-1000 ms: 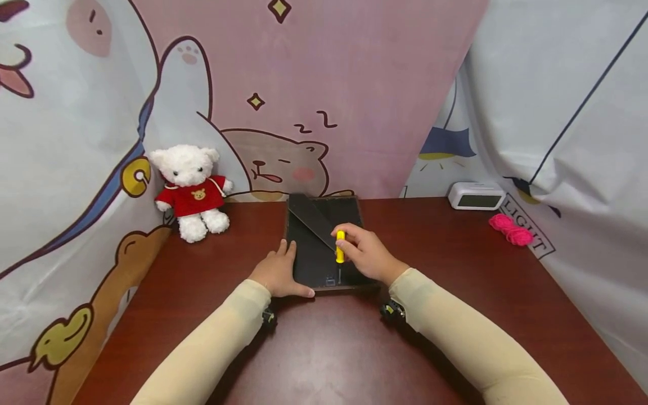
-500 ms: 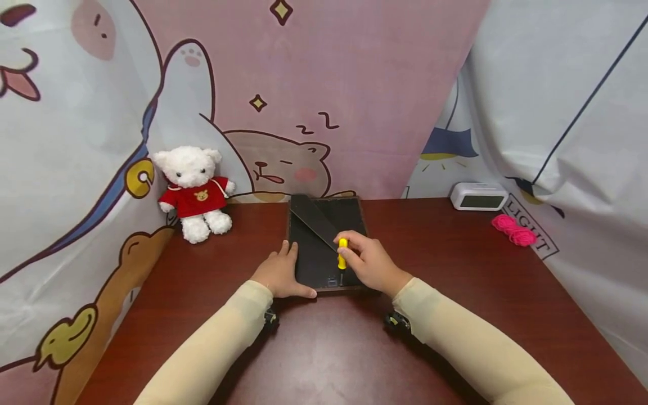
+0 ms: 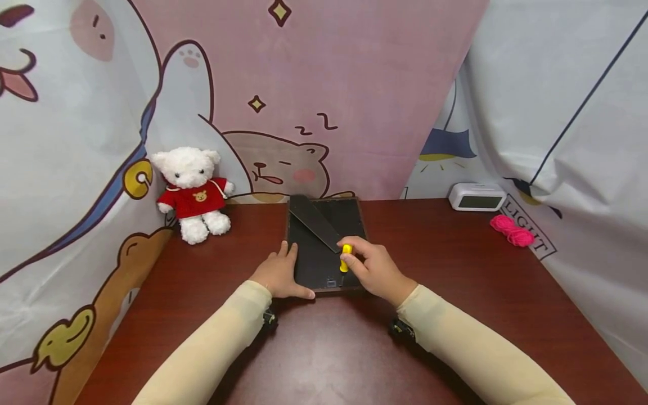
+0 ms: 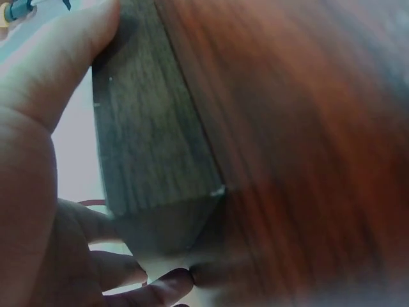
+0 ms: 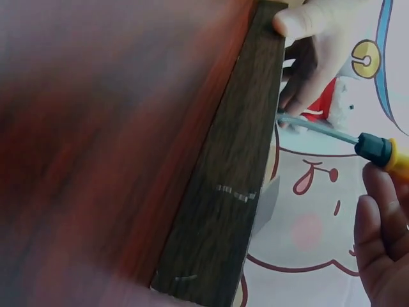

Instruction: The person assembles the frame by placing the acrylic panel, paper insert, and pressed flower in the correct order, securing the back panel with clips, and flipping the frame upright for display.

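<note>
A dark rectangular picture frame (image 3: 313, 263) lies face down on the table, its flat stand leg (image 3: 315, 224) slanting across the back panel. Near its front edge sits a small pale fitting (image 3: 331, 283). My right hand (image 3: 379, 269) grips the yellow handle of a screwdriver (image 3: 346, 260); in the right wrist view the bare shaft (image 5: 319, 129) reaches the panel just behind the dark wooden edge, the exact tip contact being hard to see. With fingers spread, my left hand (image 3: 277, 274) presses the frame's front left corner, the thumb (image 4: 77, 48) on the front edge.
On the reddish-brown table (image 3: 324, 349), a white teddy bear in a red top (image 3: 192, 194) sits at the back left. A white digital clock (image 3: 477, 198) and a pink yarn skein (image 3: 512, 230) lie at the back right. Printed curtains hang behind.
My right hand has shifted slightly toward the front right, and the screwdriver's handle has dropped lower and tilted. My left hand and the frame stay in place.
</note>
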